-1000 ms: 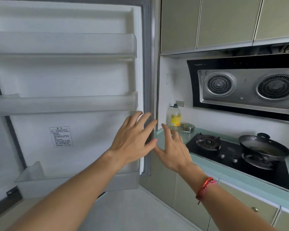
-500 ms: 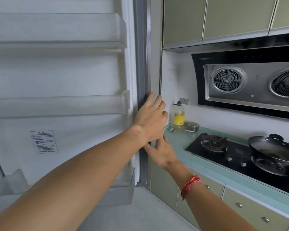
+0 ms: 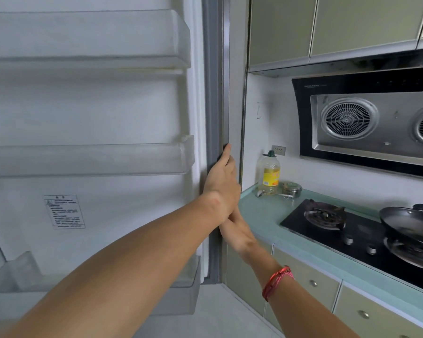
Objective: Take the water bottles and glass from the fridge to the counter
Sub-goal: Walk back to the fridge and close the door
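The fridge door (image 3: pixel 95 113) stands open in front of me, its white inner side with several clear shelves that hold nothing. My left hand (image 3: pixel 221 186) grips the door's grey right edge (image 3: pixel 213 93), thumb up along the seal and fingers wrapped out of sight behind it. My right hand (image 3: pixel 235 223) reaches to the same edge just below, and the left hand hides its fingers. The teal counter (image 3: pixel 259 213) begins right beside the door. No water bottle or glass is in view, and the fridge's inside is out of frame.
On the counter stand a yellow-labelled oil bottle (image 3: pixel 269 174) and a small metal tin (image 3: pixel 291 189). A black gas hob (image 3: pixel 327 228) carries a dark wok (image 3: pixel 410 223). An extractor hood (image 3: pixel 366 123) and green cupboards (image 3: pixel 279 30) hang above; drawers (image 3: pixel 313 284) sit below.
Both hands have moved forward from open in mid-air to the door's right edge. The left hand now wraps round it. The door fills more of the view.
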### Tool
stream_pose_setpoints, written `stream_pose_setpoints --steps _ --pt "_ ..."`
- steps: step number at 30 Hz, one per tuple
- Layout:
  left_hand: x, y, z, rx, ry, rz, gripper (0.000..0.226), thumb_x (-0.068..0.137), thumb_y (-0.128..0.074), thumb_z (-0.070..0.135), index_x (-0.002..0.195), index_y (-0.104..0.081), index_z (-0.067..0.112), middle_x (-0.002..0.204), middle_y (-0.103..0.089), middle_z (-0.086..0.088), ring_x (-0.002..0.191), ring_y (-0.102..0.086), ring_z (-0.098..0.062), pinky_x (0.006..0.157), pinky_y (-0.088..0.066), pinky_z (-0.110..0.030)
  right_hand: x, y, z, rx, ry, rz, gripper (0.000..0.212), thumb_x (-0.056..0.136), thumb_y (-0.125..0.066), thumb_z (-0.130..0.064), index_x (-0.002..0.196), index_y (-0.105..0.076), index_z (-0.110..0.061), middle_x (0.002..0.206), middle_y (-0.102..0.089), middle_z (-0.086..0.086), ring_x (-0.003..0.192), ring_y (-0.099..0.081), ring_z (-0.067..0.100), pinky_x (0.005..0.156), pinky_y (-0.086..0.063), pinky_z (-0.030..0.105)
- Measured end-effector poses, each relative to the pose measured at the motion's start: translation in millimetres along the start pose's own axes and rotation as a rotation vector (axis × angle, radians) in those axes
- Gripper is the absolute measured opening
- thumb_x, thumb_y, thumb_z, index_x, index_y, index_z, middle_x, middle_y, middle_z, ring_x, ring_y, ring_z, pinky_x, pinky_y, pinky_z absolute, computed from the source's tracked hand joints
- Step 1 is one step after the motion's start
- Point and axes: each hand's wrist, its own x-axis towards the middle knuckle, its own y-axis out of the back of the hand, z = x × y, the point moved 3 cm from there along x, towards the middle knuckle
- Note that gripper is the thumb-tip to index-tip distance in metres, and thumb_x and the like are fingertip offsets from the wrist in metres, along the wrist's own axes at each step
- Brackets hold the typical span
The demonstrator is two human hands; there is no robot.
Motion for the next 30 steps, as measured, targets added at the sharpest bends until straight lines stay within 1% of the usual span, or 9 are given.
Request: stream_pose_setpoints --steps 4,7,11,14,16,19,23,26,30 --pt "-11 0 2 -0.023 0.019 0.061 0.050 0.104 -0.036 0.042 0.143 -0.051 0.016 0.154 -0.041 -0.017 0.146 -0.022 -0.044 0.119 0.008 -0.064 -16 2 -2 0.022 0.033 0.005 0.064 0.099 -0.051 -0.043 0.154 -0.019 -0.039 0.119 -0.042 -0.023 0.118 -0.042 0.006 0.094 -0.030 0.024" --pt "-25 3 1 -0.059 0.025 0.118 0.048 0.103 -0.038 0.042 0.141 -0.054 0.017 0.153 -0.043 -0.015 0.145 -0.024 -0.042 0.120 0.007 -0.063 -31 3 -3 0.017 0.058 0.012 0.060 0.098 -0.054 -0.043 0.149 -0.022 -0.045 0.105 -0.045 -0.036 0.111 -0.049 0.004 0.088 -0.034 0.020" --pt "-51 9 2 -0.105 0.043 0.180 0.047 0.103 -0.038 0.042 0.137 -0.058 0.018 0.151 -0.044 -0.016 0.144 -0.024 -0.041 0.119 0.008 -0.064 -58 0 -6 0.019 0.073 -0.004 0.046 0.096 -0.057 -0.043 0.131 -0.028 -0.052 0.103 -0.052 -0.032 0.095 -0.052 -0.010 0.074 -0.038 0.012" --pt "-76 13 1 -0.173 0.052 0.233 0.046 0.103 -0.035 0.039 0.134 -0.060 0.017 0.149 -0.046 -0.015 0.144 -0.024 -0.040 0.119 0.008 -0.063 -80 -3 -4 0.008 0.076 -0.009 0.039 0.096 -0.057 -0.045 0.125 -0.032 -0.053 0.112 -0.058 -0.026 0.099 -0.053 -0.012 0.078 -0.041 0.014" --pt "-94 17 -1 -0.225 0.062 0.278 0.044 0.102 -0.035 0.037 0.132 -0.062 0.017 0.146 -0.049 -0.015 0.144 -0.025 -0.040 0.119 0.007 -0.063 -97 -5 -4 0.005 0.086 -0.015 0.037 0.096 -0.057 -0.047 0.120 -0.034 -0.059 0.114 -0.057 -0.030 0.101 -0.053 -0.017 0.082 -0.041 0.015" --pt "-122 21 -3 -0.304 0.080 0.339 0.041 0.101 -0.038 0.034 0.127 -0.065 0.017 0.142 -0.052 -0.015 0.144 -0.026 -0.040 0.121 0.005 -0.061 -123 -11 -7 0.011 0.109 -0.027 0.031 0.098 -0.055 -0.045 0.111 -0.034 -0.063 0.105 -0.052 -0.038 0.087 -0.050 -0.032 0.076 -0.039 0.009" --pt "-161 21 -6 -0.418 0.091 0.435 0.037 0.098 -0.041 0.028 0.117 -0.070 0.014 0.134 -0.056 -0.016 0.143 -0.027 -0.039 0.121 0.003 -0.060 -155 -24 -7 0.010 0.145 -0.024 0.028 0.098 -0.053 -0.044 0.115 -0.037 -0.060 0.108 -0.057 -0.032 0.086 -0.051 -0.029 0.073 -0.041 0.003" --pt "-191 20 -9 -0.479 0.113 0.558 0.032 0.092 -0.047 0.023 0.101 -0.076 0.013 0.122 -0.063 -0.016 0.140 -0.036 -0.039 0.120 0.000 -0.058 -176 -34 -8 0.028 0.191 -0.009 0.029 0.099 -0.051 -0.045 0.121 -0.037 -0.059 0.107 -0.058 -0.034 0.087 -0.052 -0.027 0.071 -0.038 -0.003" --pt "-224 15 -11 -0.528 0.128 0.709 0.025 0.086 -0.053 0.019 0.084 -0.077 0.011 0.112 -0.067 -0.017 0.136 -0.044 -0.037 0.119 -0.012 -0.057 -198 -51 -13 0.033 0.268 -0.011 0.033 0.101 -0.048 -0.042 0.110 -0.035 -0.071 0.100 -0.058 -0.043 0.094 -0.053 -0.019 0.082 -0.043 0.015"
